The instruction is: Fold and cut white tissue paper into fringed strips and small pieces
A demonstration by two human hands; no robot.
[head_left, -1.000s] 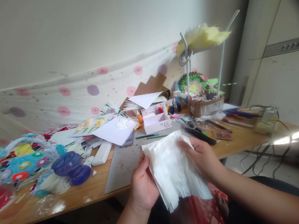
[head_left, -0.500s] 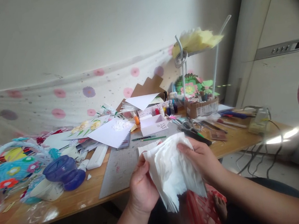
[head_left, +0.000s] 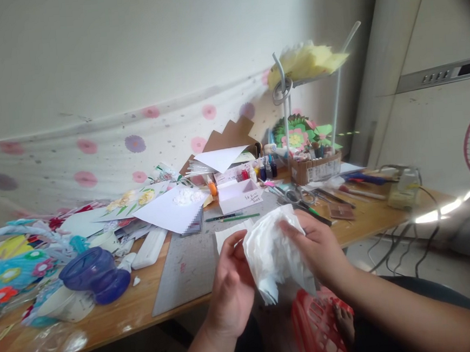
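Note:
A stack of crumpled white tissue paper (head_left: 275, 248) hangs over the table's front edge, its lower edges ragged. My right hand (head_left: 315, 240) pinches it at the upper right, thumb on the near face and fingers behind. On the left side, my left hand (head_left: 231, 285) is cupped round the stack's edge with fingers curled; its fingertips are partly hidden by the tissue. Beyond my hands, a flat white piece of paper (head_left: 227, 235) lies on the grey cutting mat (head_left: 181, 275).
A small white box (head_left: 240, 197), pencils (head_left: 232, 217) and scissors (head_left: 295, 195) lie behind the mat. Left stand a blue cup-like holder (head_left: 94, 276) and a flowered basket (head_left: 12, 269). A cardboard box (head_left: 316, 169) is at back right. Cables (head_left: 419, 243) hang at right.
The tissue stack has tipped and bunched up, its lower edge now higher. My left thumb has left the front of the stack and the palm turned more into view. My right hand keeps its pinch.

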